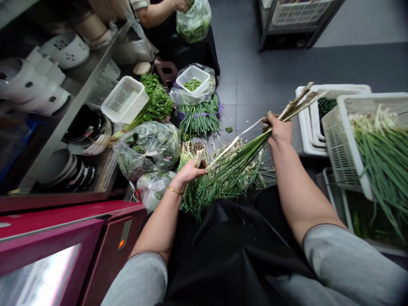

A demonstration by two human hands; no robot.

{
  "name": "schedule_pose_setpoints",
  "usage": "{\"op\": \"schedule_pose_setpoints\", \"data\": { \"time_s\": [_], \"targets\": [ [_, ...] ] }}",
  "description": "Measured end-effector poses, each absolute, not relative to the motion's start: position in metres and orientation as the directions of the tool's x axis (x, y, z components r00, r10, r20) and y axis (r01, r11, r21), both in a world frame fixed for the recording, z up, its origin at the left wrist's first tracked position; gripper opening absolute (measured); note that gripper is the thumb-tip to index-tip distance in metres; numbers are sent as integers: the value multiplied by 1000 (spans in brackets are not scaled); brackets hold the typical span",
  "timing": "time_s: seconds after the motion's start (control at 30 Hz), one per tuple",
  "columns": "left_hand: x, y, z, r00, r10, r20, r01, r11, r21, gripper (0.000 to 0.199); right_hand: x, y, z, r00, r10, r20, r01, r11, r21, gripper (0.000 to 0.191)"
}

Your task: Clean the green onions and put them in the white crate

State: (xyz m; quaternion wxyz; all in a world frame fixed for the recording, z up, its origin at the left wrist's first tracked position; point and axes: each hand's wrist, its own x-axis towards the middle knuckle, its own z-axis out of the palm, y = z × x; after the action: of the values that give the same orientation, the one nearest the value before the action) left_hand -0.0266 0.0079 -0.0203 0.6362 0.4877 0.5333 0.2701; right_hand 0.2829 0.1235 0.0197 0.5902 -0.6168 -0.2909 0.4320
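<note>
My right hand (276, 129) is closed around a bunch of green onions (245, 148). Their soil-stained pale root ends (299, 102) point up to the right, and the long green leaves hang down to the left. My left hand (191, 171) pinches a pale green onion stalk (225, 152) that slants up toward the right hand. A short cream-coloured stub (198, 159) sticks up from the left fist; whether it is a handle or a thick stalk, I cannot tell. Below both hands lies a heap of loose green onions (207, 191) with trimmings on the floor.
At right, a white crate (349, 170) holds more green onions. Bagged greens (149, 146), leafy herbs (156, 97) and a white basket (126, 100) stand at left, beside a metal shelf (79, 97) and red appliance (117, 238). Ahead, another person (159, 12) handles a plastic bag (194, 21).
</note>
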Motion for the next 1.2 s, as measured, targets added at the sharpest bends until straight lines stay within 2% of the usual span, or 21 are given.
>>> {"op": "schedule_pose_setpoints", "data": {
  "time_s": [0.07,0.13,0.23,0.33,0.47,0.63,0.77,0.87,0.97,1.1,1.2],
  "targets": [
    [-32,7,-15,286,854,-435,134,414,900,27,295,124,20,478,860,-181,-125,-138,-983,19],
    [-35,7,-11,263,850,-456,83,451,888,30,293,119,19,374,908,-189,-30,-192,-981,21],
    [-34,8,-10,249,851,-461,10,474,880,34,261,100,17,51,965,-257,104,-261,-960,38],
    [-27,9,-12,254,869,-425,5,438,899,33,216,76,17,-241,932,-270,155,-238,-959,36],
    [-17,9,-16,287,872,-398,55,400,915,34,180,59,15,-279,931,-233,191,-184,-964,36],
    [-7,4,-17,230,873,-429,26,436,900,37,176,57,10,-410,871,-271,366,-115,-924,33],
    [-12,3,-11,331,823,-462,-47,503,863,41,183,60,13,-573,780,-252,308,-80,-948,27],
    [-19,4,-8,370,805,-463,-116,534,837,44,191,64,15,-535,820,-205,282,-55,-958,24],
    [-26,5,-8,373,801,-469,-169,555,814,48,200,71,15,-407,900,-157,441,43,-897,22],
    [-31,5,-10,355,822,-445,-176,526,832,48,216,83,17,-216,976,4,769,173,-615,18],
    [-29,6,-13,359,827,-432,-149,508,848,45,224,90,17,-155,979,132,883,197,-427,21]
  ]
}}
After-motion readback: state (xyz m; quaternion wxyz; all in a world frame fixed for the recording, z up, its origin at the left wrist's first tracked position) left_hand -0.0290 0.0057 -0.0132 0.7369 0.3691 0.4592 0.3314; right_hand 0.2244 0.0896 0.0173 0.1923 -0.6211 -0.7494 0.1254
